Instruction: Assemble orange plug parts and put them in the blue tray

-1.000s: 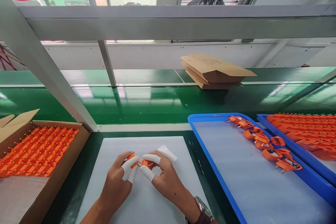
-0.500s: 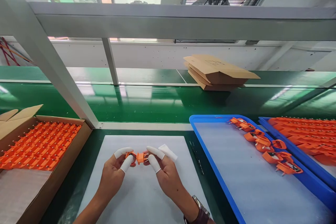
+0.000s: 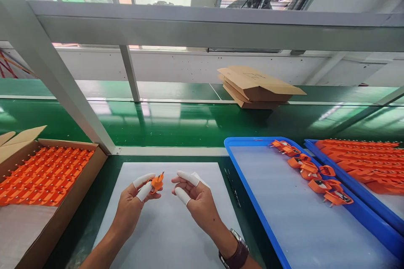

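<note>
White finger covers show on the thumb and a finger of both hands. My left hand (image 3: 134,201) pinches a small orange part (image 3: 157,182) above the white sheet (image 3: 170,235). A dark tip points up from that part. To its right, my right hand (image 3: 195,195) is apart from it, with thumb and fingers spread and nothing between them. A small white piece, partly hidden, lies behind the right hand's fingers.
At the left, a cardboard box (image 3: 75,189) holds rows of orange parts. A blue tray (image 3: 252,193) at the right carries several orange parts, beside another blue tray (image 3: 375,214) with rows of them. A thin tool (image 3: 232,187) lies between sheet and tray. Folded cardboard (image 3: 259,86) sits farther back.
My right hand has let go of the orange part and opened. My left hand keeps hold of the part, which is now turned with its tip upward. The view has shifted slightly.
</note>
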Demonstrator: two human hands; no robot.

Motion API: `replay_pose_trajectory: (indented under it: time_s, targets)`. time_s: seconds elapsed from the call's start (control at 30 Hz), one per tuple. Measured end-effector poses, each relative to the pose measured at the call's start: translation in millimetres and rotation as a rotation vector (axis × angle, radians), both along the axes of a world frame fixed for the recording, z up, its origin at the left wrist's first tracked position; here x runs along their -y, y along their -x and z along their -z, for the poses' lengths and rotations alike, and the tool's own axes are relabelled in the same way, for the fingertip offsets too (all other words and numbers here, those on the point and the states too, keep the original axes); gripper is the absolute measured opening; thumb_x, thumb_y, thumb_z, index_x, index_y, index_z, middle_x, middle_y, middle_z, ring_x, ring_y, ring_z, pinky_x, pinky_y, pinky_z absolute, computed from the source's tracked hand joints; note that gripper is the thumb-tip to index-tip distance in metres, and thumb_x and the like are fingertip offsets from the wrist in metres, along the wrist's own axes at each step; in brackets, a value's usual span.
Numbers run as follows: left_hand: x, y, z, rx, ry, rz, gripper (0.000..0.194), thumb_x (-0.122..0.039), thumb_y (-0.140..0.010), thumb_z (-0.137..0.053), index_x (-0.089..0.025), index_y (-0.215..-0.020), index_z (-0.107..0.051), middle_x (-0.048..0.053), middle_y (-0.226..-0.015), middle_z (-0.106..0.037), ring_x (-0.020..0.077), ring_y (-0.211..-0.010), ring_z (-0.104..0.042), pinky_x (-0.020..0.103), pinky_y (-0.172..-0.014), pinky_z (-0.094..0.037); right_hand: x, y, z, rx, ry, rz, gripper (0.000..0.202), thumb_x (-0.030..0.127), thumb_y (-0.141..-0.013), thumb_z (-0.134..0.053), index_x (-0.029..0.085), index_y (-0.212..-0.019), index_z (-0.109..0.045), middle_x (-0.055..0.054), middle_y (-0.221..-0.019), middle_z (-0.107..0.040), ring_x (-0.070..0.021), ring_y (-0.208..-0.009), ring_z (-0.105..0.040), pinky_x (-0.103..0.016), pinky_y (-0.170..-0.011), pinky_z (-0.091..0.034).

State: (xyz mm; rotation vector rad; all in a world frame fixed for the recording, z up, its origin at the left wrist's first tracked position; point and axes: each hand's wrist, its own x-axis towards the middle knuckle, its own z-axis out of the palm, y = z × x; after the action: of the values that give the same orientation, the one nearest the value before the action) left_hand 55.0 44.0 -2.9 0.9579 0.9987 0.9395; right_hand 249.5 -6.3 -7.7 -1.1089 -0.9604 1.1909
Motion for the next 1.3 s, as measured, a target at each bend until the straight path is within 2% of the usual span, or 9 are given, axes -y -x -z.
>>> replay_pose_trajectory:
  time_s: [0.17, 0.47, 0.63, 0.7, 0.8, 0.87, 0.97, 1.17, 1.3]
  targets:
    - [-0.3, 1.5, 1.7, -0.017, -0.001, -0.006, 0.048, -0.039, -0.081, -0.076, -0.02, -0.124, -0.071, 0.01, -0.118, -0.073, 0.0292, -0.1, -0.071, 0.051, -0.096, -0.058, 1.5, -2.4, -2.9, 0.042, -0.035, -0.034, 0.035, 0.026, -0.085, -0.069, 0.026, -0.121, -0.069, -0.004, -0.106, -0.072, -0.0175, -0.087, -0.068, -0.041, -0.091, -0.057]
    - [0.3, 6.0, 8.7, -0.031, 0.0, -0.015, 0.05, -0.04, -0.082, -0.076, -0.02, -0.127, -0.07, 0.011, -0.121, -0.073, 0.0304, -0.096, -0.074, 0.053, -0.098, -0.056, 2.4, -1.9, -7.7, 0.136, -0.043, -0.035, 0.029, 0.027, -0.09, -0.057, 0.027, -0.112, -0.075, -0.002, -0.094, -0.067, -0.0099, -0.058, -0.05, -0.029, -0.058, -0.047]
    - [-0.7, 6.5, 11.0, -0.028, 0.016, -0.028, 0.053, -0.035, -0.082, -0.076, -0.02, -0.131, -0.067, 0.011, -0.113, -0.077, 0.0318, -0.102, -0.074, 0.051, -0.099, -0.055, 1.8, -2.5, -11.2, 0.172, 0.008, -0.028, 0.031, 0.034, -0.099, -0.049, 0.024, -0.113, -0.075, 0.001, -0.071, -0.064, -0.0114, -0.056, -0.051, -0.032, -0.067, -0.051]
    - [-0.2, 5.7, 8.6, -0.025, 0.022, -0.029, 0.053, -0.034, -0.081, -0.076, -0.019, -0.131, -0.067, 0.011, -0.114, -0.076, 0.0335, -0.107, -0.073, 0.052, -0.099, -0.055, 1.7, -3.2, -10.5, 0.155, 0.023, -0.032, 0.031, 0.034, -0.098, -0.05, 0.024, -0.117, -0.073, 0.0, -0.078, -0.068, -0.011, -0.056, -0.052, -0.033, -0.069, -0.053]
    - [0.9, 3.5, 2.8, -0.014, 0.02, -0.051, 0.05, -0.034, -0.078, -0.077, -0.017, -0.125, -0.07, 0.012, -0.118, -0.075, 0.0341, -0.109, -0.071, 0.051, -0.096, -0.057, 2.3, -3.7, -6.4, 0.121, 0.031, -0.036, 0.036, 0.032, -0.093, -0.059, 0.027, -0.127, -0.067, -0.006, -0.112, -0.071, -0.0106, -0.059, -0.059, -0.035, -0.069, -0.057]
    - [1.5, 2.3, -0.2, -0.003, 0.012, -0.053, 0.048, -0.035, -0.078, -0.078, -0.017, -0.122, -0.071, 0.012, -0.119, -0.074, 0.033, -0.108, -0.071, 0.05, -0.095, -0.058, 3.3, -3.8, -3.0, 0.147, -0.044, -0.076, 0.048, 0.026, -0.086, -0.067, 0.03, -0.133, -0.064, -0.009, -0.14, -0.059, -0.0177, -0.09, -0.07, -0.041, -0.089, -0.059]
    - [1.7, 2.1, -1.3, 0.014, -0.001, -0.038, 0.047, -0.038, -0.08, -0.077, -0.018, -0.122, -0.072, 0.011, -0.118, -0.074, 0.0315, -0.107, -0.071, 0.049, -0.093, -0.059, 4.6, -3.5, 1.2, 0.183, -0.154, -0.136, 0.06, 0.018, -0.082, -0.071, 0.035, -0.138, -0.059, -0.003, -0.164, -0.031, -0.0266, -0.143, -0.045, -0.049, -0.119, -0.039]
    - [0.8, 4.1, 3.3, -0.018, -0.011, -0.023, 0.044, -0.042, -0.085, -0.075, -0.02, -0.122, -0.072, 0.01, -0.121, -0.073, 0.0289, -0.101, -0.072, 0.05, -0.095, -0.058, 2.3, -2.3, 5.0, 0.1, -0.162, -0.154, 0.051, 0.022, -0.088, -0.07, 0.034, -0.136, -0.06, -0.007, -0.157, -0.043, -0.0237, -0.118, -0.065, -0.049, -0.105, -0.053]
    - [1.1, 4.6, 3.6, -0.007, -0.001, -0.032, 0.046, -0.037, -0.079, -0.079, -0.02, -0.122, -0.073, 0.011, -0.123, -0.073, 0.0318, -0.107, -0.071, 0.05, -0.097, -0.058, 1.6, -0.3, 1.6, 0.062, -0.157, -0.127, 0.047, 0.026, -0.087, -0.073, 0.032, -0.132, -0.062, -0.008, -0.15, -0.048, -0.0212, -0.109, -0.069, -0.045, -0.099, -0.057]
